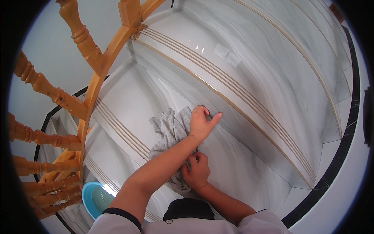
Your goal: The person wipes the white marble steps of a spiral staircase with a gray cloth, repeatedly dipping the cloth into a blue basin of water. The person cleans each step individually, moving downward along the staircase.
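A crumpled grey cloth (169, 131) lies on a white marble-look stair tread (128, 84). My left hand (203, 121) is at the cloth's upper right edge, close to the foot of the riser (187, 84). Its fingers curl, the thumb points away from them, and no held thing shows between. A small dark patch borders the fingertips; I cannot tell what it is. Below the left forearm, my right hand (197, 171) grips a bunched part of the cloth. The left forearm crosses over the cloth and hides some of it.
A light-blue basin (88, 199) of cloudy water stands at the lower left. Turned wooden balusters (55, 93) and a curved wooden rail (95, 84) bound the left side. Grooved, brown-edged steps (228, 87) rise toward the upper right, beside a black skirting strip (354, 99).
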Demonstrator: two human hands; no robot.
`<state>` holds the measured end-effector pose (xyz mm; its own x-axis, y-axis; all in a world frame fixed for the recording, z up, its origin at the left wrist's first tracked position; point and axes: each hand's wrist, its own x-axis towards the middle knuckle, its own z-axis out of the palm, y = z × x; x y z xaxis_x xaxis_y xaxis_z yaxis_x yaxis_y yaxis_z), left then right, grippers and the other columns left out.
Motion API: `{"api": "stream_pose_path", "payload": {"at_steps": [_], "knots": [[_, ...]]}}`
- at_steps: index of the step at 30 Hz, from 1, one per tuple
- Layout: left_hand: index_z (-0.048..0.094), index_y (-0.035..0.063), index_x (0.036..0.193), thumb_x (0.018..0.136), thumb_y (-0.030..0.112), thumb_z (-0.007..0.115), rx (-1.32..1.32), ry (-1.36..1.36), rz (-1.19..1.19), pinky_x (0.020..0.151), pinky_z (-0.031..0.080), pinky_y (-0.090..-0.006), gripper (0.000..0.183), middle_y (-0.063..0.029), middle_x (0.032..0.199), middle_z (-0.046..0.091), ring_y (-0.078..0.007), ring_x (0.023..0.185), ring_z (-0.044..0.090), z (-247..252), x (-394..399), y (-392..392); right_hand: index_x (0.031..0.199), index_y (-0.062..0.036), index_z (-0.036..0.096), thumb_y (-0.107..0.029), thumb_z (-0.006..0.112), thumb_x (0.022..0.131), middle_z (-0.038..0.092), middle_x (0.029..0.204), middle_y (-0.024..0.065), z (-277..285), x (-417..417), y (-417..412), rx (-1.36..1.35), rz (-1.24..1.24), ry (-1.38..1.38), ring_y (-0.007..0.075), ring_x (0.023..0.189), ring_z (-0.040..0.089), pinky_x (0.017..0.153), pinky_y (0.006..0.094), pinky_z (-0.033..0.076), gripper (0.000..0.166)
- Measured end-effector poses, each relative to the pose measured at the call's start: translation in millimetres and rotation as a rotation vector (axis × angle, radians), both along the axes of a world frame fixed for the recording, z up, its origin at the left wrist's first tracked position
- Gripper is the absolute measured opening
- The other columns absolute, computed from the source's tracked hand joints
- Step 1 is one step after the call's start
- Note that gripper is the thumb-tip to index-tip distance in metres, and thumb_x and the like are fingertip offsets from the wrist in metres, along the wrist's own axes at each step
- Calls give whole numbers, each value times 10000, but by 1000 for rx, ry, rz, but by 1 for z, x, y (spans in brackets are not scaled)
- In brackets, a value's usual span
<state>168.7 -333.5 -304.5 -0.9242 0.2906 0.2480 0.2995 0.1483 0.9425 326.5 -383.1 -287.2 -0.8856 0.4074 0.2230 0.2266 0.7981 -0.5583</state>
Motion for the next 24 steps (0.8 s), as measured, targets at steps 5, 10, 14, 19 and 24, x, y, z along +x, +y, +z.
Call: {"api": "stream_pose_path", "payload": {"at_steps": [5,10,14,19,24], "knots": [[456,34,753,720,266,760,34,7,-7,611,383,-317,383,-71,751,451,-194,685,426,-4,-2,-4,1017,-125,616,-183,661,664,516,988,113,1,-1,-4,-15,-8,-31,294,885,532,671,394,485,361],[486,37,804,745,119,686,75,-108,-93,661,409,-284,224,-73,807,488,-183,737,478,-8,-3,-7,1027,-135,613,-173,661,669,514,986,108,2,1,-4,-37,-12,-5,294,891,533,681,398,482,363],[553,32,883,785,44,590,138,-179,-257,701,427,-246,105,-64,884,554,-148,810,527,-16,-16,-22,1037,-146,610,-156,656,688,512,987,106,4,1,-4,-41,17,-3,298,907,528,701,396,480,352],[620,50,938,861,29,515,43,-336,-397,725,426,-224,132,-7,821,601,-77,791,528,24,5,-54,1041,-162,610,-148,646,706,511,995,102,2,5,6,-16,26,22,301,946,519,720,392,480,337],[632,35,949,902,99,553,404,-557,-337,759,430,-228,112,-20,774,636,-83,765,550,35,25,-107,1038,-169,616,-166,636,714,512,1015,105,-3,4,-5,-4,-13,66,298,953,518,750,388,472,325]]}}
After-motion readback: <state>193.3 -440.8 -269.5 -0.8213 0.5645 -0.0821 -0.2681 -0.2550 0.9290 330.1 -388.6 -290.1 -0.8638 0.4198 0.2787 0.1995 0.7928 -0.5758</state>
